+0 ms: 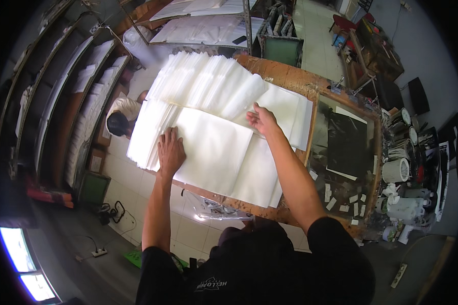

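Large white, slightly translucent sheets cover the wooden table (292, 76) in two overlapping fanned rows. The far row of sheets (203, 84) spreads toward the back left, and the near row of sheets (213, 150) lies closer to my body. My left hand (171, 151) rests flat on the near row's left part, fingers stretched over the layered edges. Above the right part of the sheets, around where the two rows meet, my right hand (262, 120) is held with its fingers loosely bent and apart. Nothing shows between them.
Right of the sheets, a glass panel carries a black sheet (347, 145) and small white pieces (344, 207). Cans and containers (396, 170) crowd the right side. Another person (121, 119) is beyond the table's left end, near shelves (74, 112) of paper. A green bin (282, 49) stands behind.
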The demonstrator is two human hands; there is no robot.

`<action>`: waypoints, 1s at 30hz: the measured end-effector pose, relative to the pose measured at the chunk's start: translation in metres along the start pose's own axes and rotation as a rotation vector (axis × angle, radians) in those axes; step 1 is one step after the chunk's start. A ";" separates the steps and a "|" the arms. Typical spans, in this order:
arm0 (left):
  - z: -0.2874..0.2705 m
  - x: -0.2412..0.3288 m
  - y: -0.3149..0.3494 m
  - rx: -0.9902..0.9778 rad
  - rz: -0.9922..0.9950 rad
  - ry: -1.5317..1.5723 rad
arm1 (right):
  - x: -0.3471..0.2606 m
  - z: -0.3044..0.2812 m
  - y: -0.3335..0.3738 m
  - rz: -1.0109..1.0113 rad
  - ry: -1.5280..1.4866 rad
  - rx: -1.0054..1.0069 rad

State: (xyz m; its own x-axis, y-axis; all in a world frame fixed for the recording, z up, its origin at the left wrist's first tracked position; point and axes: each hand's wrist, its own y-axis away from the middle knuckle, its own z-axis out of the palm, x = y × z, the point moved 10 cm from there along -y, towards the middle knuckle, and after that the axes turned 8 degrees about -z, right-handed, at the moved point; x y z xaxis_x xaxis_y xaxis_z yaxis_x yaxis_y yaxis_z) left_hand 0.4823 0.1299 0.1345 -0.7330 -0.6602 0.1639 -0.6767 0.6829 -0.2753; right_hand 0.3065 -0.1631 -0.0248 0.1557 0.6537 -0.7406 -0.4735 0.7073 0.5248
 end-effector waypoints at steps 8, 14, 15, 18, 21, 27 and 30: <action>-0.003 0.003 0.002 -0.042 -0.022 0.018 | -0.046 0.073 -0.017 -0.427 0.136 -0.047; -0.004 0.005 0.000 -0.037 -0.019 -0.003 | -0.028 0.112 -0.031 -0.378 0.122 -0.312; -0.004 0.003 0.001 -0.040 -0.029 -0.001 | -0.027 0.116 -0.028 -0.403 0.163 -0.313; -0.005 0.006 0.000 -0.048 -0.029 0.002 | -0.031 0.122 -0.033 -0.574 0.295 -0.342; -0.006 0.008 -0.004 -0.052 -0.038 -0.017 | -0.037 0.131 -0.040 -0.698 0.355 -0.336; -0.028 0.042 -0.036 0.113 -0.125 0.046 | -0.057 0.131 -0.008 -0.893 0.747 0.055; -0.022 0.090 -0.081 0.147 -0.057 0.268 | -0.059 0.126 -0.007 -0.837 0.996 0.198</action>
State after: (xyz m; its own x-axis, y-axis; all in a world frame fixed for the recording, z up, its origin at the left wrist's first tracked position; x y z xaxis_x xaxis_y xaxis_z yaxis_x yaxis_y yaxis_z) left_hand 0.4695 0.0222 0.1926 -0.6994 -0.5770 0.4218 -0.7144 0.5817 -0.3889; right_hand 0.4098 -0.1733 0.0682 -0.4037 -0.4157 -0.8150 -0.3994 0.8815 -0.2518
